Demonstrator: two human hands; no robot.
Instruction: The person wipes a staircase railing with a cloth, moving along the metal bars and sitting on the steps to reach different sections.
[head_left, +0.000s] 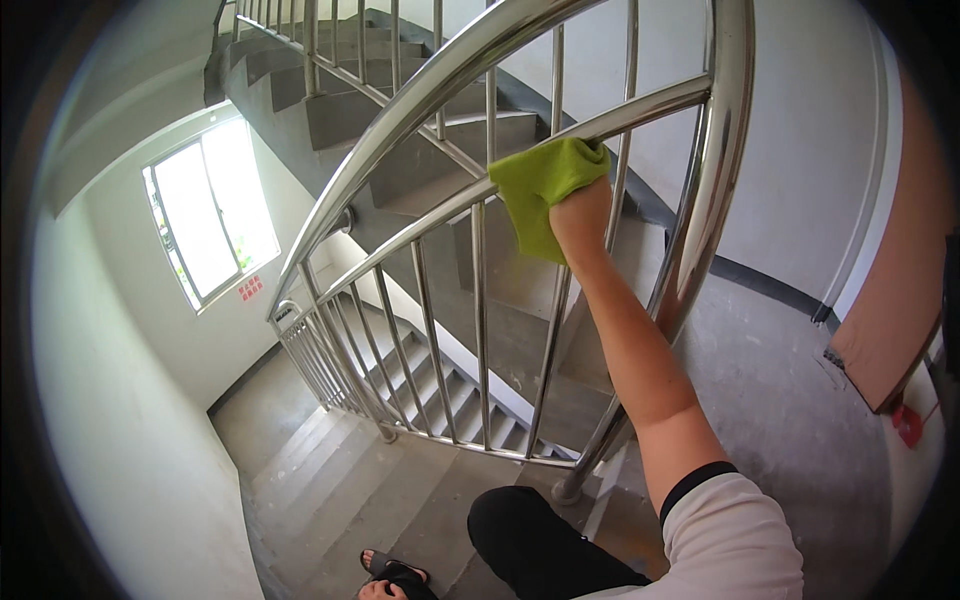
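Observation:
A green cloth (536, 191) is draped over the middle rail (450, 206) of a stainless steel stair railing, under the thicker curved handrail (420, 97). My right hand (583, 202) grips the rail through the cloth, its fingers mostly covered by it. The arm reaches up from the lower right. At the bottom edge, my left hand (382, 591) is partly in view, close to my leg and sandalled foot. Its fingers look bent, but the frame cuts off the rest, so what it touches cannot be told.
Concrete steps (360, 480) descend to the left below me. Upright balusters (431, 337) and a thick newel post (720, 150) stand before me. Another flight (420, 157) rises behind the railing. A window (214, 210) is at left, a brown door (892, 322) at right.

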